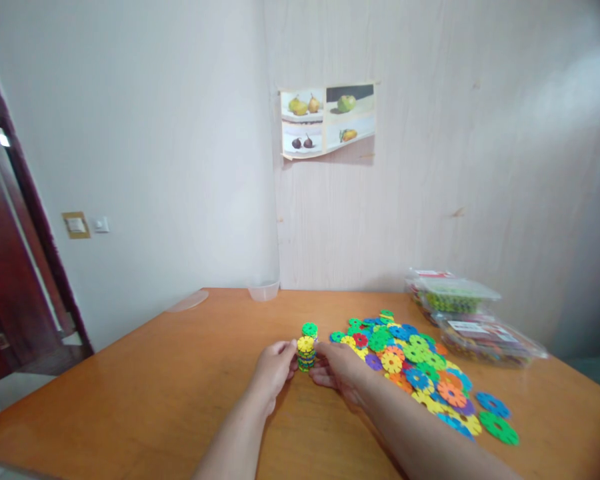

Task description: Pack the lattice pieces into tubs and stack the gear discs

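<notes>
A short stack of coloured plastic snowflake discs point(306, 355), yellow on top, stands on the wooden table point(155, 387). My left hand point(275, 371) pinches the stack from the left side. My right hand point(341, 371) presses its fingertips against the stack's right side. A single green disc point(309, 329) lies just behind the stack. A spread of several loose discs point(415, 370) in green, blue, orange, yellow and purple lies to the right of my right forearm.
Clear plastic boxes point(453, 293) point(490, 339) holding more pieces stand at the table's right back. A clear bowl point(263, 289) and a lid point(187, 301) sit at the back edge. A fruit picture point(327, 120) hangs on the wall; a doorway point(10, 267) is on the left.
</notes>
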The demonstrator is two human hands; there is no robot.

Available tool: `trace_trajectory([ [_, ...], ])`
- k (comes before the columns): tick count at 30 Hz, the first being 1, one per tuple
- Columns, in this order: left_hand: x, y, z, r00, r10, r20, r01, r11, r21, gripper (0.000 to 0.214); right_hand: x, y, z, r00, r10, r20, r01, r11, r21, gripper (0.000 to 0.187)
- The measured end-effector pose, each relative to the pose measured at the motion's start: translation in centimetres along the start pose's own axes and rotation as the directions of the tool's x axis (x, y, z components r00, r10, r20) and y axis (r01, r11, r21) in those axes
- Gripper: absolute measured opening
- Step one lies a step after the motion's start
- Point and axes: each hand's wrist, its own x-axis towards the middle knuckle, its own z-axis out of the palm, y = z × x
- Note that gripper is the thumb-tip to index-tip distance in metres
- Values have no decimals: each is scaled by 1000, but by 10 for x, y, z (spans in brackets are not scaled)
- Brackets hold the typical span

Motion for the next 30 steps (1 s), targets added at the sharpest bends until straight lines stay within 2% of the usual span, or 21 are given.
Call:
trace_trajectory([
  [6,1,-9,-3,988,107,-114,-115,991,-71,60,-16,-3,-5,998,-44,-43,42,998,-42,19],
  [10,3,-12,-9,962,165,-216,-179,983,-47,61,-36,-7,-19,996,-87,-17,84,988,-126,19],
  [14,8,-15,-13,940,172,-294,-188,982,-25,59,-52,-19,-51,978,-206,40,208,926,-316,20],
  [18,10,-17,-13,930,214,-299,-217,976,22,54,-63,-34,-94,958,-284,25,266,859,-438,21],
  [21,11,-17,-12,926,254,-280,-233,966,108,52,-73,-41,-126,948,-318,6,265,777,-572,22],
  [24,12,-16,-12,921,269,-280,-232,960,158,53,-85,-44,-152,943,-328,53,268,658,-703,20],
  [27,13,-15,-12,914,272,-299,-232,959,163,54,-95,-48,-172,948,-299,111,257,509,-822,10],
  [30,13,-13,-12,908,265,-325,-228,962,148,55,-98,-57,-187,941,-324,100,206,311,-928,8],
])
